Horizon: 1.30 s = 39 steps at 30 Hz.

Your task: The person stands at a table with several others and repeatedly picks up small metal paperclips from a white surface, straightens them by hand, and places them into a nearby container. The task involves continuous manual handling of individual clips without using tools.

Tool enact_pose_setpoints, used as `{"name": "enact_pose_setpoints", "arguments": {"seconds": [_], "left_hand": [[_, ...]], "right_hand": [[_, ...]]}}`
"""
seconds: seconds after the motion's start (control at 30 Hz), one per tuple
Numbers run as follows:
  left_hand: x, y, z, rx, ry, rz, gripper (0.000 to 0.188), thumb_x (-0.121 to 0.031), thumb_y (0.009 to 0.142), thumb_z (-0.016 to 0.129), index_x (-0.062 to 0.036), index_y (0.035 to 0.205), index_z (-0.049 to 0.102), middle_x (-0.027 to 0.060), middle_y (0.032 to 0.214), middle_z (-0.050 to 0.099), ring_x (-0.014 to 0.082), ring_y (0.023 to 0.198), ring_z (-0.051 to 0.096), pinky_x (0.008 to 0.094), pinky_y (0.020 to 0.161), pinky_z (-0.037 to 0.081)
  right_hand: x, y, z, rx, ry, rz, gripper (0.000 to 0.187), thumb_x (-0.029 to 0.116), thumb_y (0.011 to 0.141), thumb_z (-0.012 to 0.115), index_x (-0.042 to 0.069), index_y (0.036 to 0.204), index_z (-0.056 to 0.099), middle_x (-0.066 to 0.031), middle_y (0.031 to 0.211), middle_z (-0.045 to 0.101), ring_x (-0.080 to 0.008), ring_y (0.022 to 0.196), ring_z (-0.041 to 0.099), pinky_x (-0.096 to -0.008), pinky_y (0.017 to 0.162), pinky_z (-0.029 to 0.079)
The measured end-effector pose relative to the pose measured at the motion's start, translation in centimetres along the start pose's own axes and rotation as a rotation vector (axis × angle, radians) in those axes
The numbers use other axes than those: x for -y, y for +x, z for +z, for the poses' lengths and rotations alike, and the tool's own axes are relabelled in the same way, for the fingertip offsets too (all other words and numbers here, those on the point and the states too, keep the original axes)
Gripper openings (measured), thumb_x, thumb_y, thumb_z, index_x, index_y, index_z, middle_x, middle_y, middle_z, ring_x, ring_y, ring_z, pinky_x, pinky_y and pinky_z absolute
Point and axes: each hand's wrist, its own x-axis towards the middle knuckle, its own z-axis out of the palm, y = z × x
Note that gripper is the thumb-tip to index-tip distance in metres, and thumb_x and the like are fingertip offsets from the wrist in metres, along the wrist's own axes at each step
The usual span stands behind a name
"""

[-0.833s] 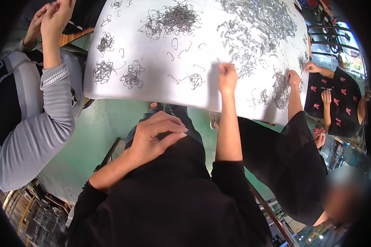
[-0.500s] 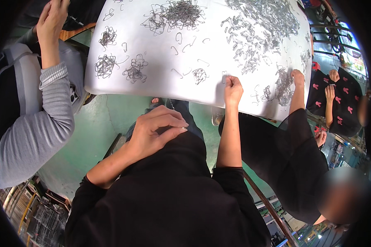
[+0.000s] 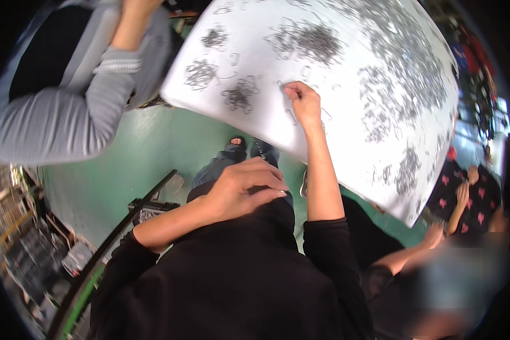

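A white table (image 3: 351, 147) carries heaps of small grey wire pieces. My right hand (image 3: 303, 102) reaches onto it with the fingers curled in, knuckles on the surface, among a few loose pieces; nothing shows in its grasp. A small tangled pile (image 3: 241, 95) lies just left of it, another pile (image 3: 201, 73) farther left, and a bigger pile (image 3: 306, 39) beyond it. My left hand (image 3: 246, 190) rests against my black top with the fingers bent together; what is under it is hidden.
A large spread of wire pieces (image 3: 402, 73) covers the table's right half. A person in a grey sleeve (image 3: 96, 96) stands at the left. Another person's hand (image 3: 463, 195) is at the right, over black cloth with red hearts. The green floor (image 3: 153, 147) and a dark rail (image 3: 124, 226) lie below.
My right hand has moved from the table's near edge farther onto the surface, toward the small piles. My left hand has stayed against my top.
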Motion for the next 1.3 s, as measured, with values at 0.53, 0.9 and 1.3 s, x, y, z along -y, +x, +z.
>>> {"name": "enact_pose_setpoints", "arguments": {"seconds": [0.53,0.9,1.3], "left_hand": [[-0.1,-1.7,0.1,-0.02,-0.024,0.088,0.014,-0.002,0.076,0.073,-0.0048,0.09,0.069,0.0064,0.091,0.066,0.022,0.083,0.06,0.0323,0.069,0.051],[-0.1,-1.3,0.6,0.058,-0.004,0.123,0.014,-0.002,0.077,0.072,-0.0033,0.09,0.069,0.0071,0.09,0.066,0.0224,0.079,0.06,0.0323,0.066,0.05],[-2.9,0.3,1.9,0.38,-0.034,0.155,0.011,0.0,0.08,0.069,-0.003,0.091,0.07,0.0073,0.087,0.069,0.0162,0.076,0.062,0.0272,0.067,0.05]], "right_hand": [[2.3,4.0,3.8,-0.388,0.069,-0.149,0.014,0.016,0.082,0.062,0.006,0.089,0.069,-0.0117,0.079,0.068,-0.0245,0.07,0.064,-0.0358,0.067,0.05],[-2.0,6.5,-4.3,-0.167,-0.663,0.484,0.032,0.031,0.085,0.059,0.004,0.1,0.068,-0.014,0.105,0.069,-0.0278,0.099,0.066,-0.0388,0.081,0.052],[4.5,-17.2,-10.2,-0.42,0.761,0.24,0.012,0.01,0.087,0.066,-0.001,0.092,0.062,-0.0061,0.081,0.064,-0.01,0.065,0.057,-0.0228,0.052,0.042]]}}
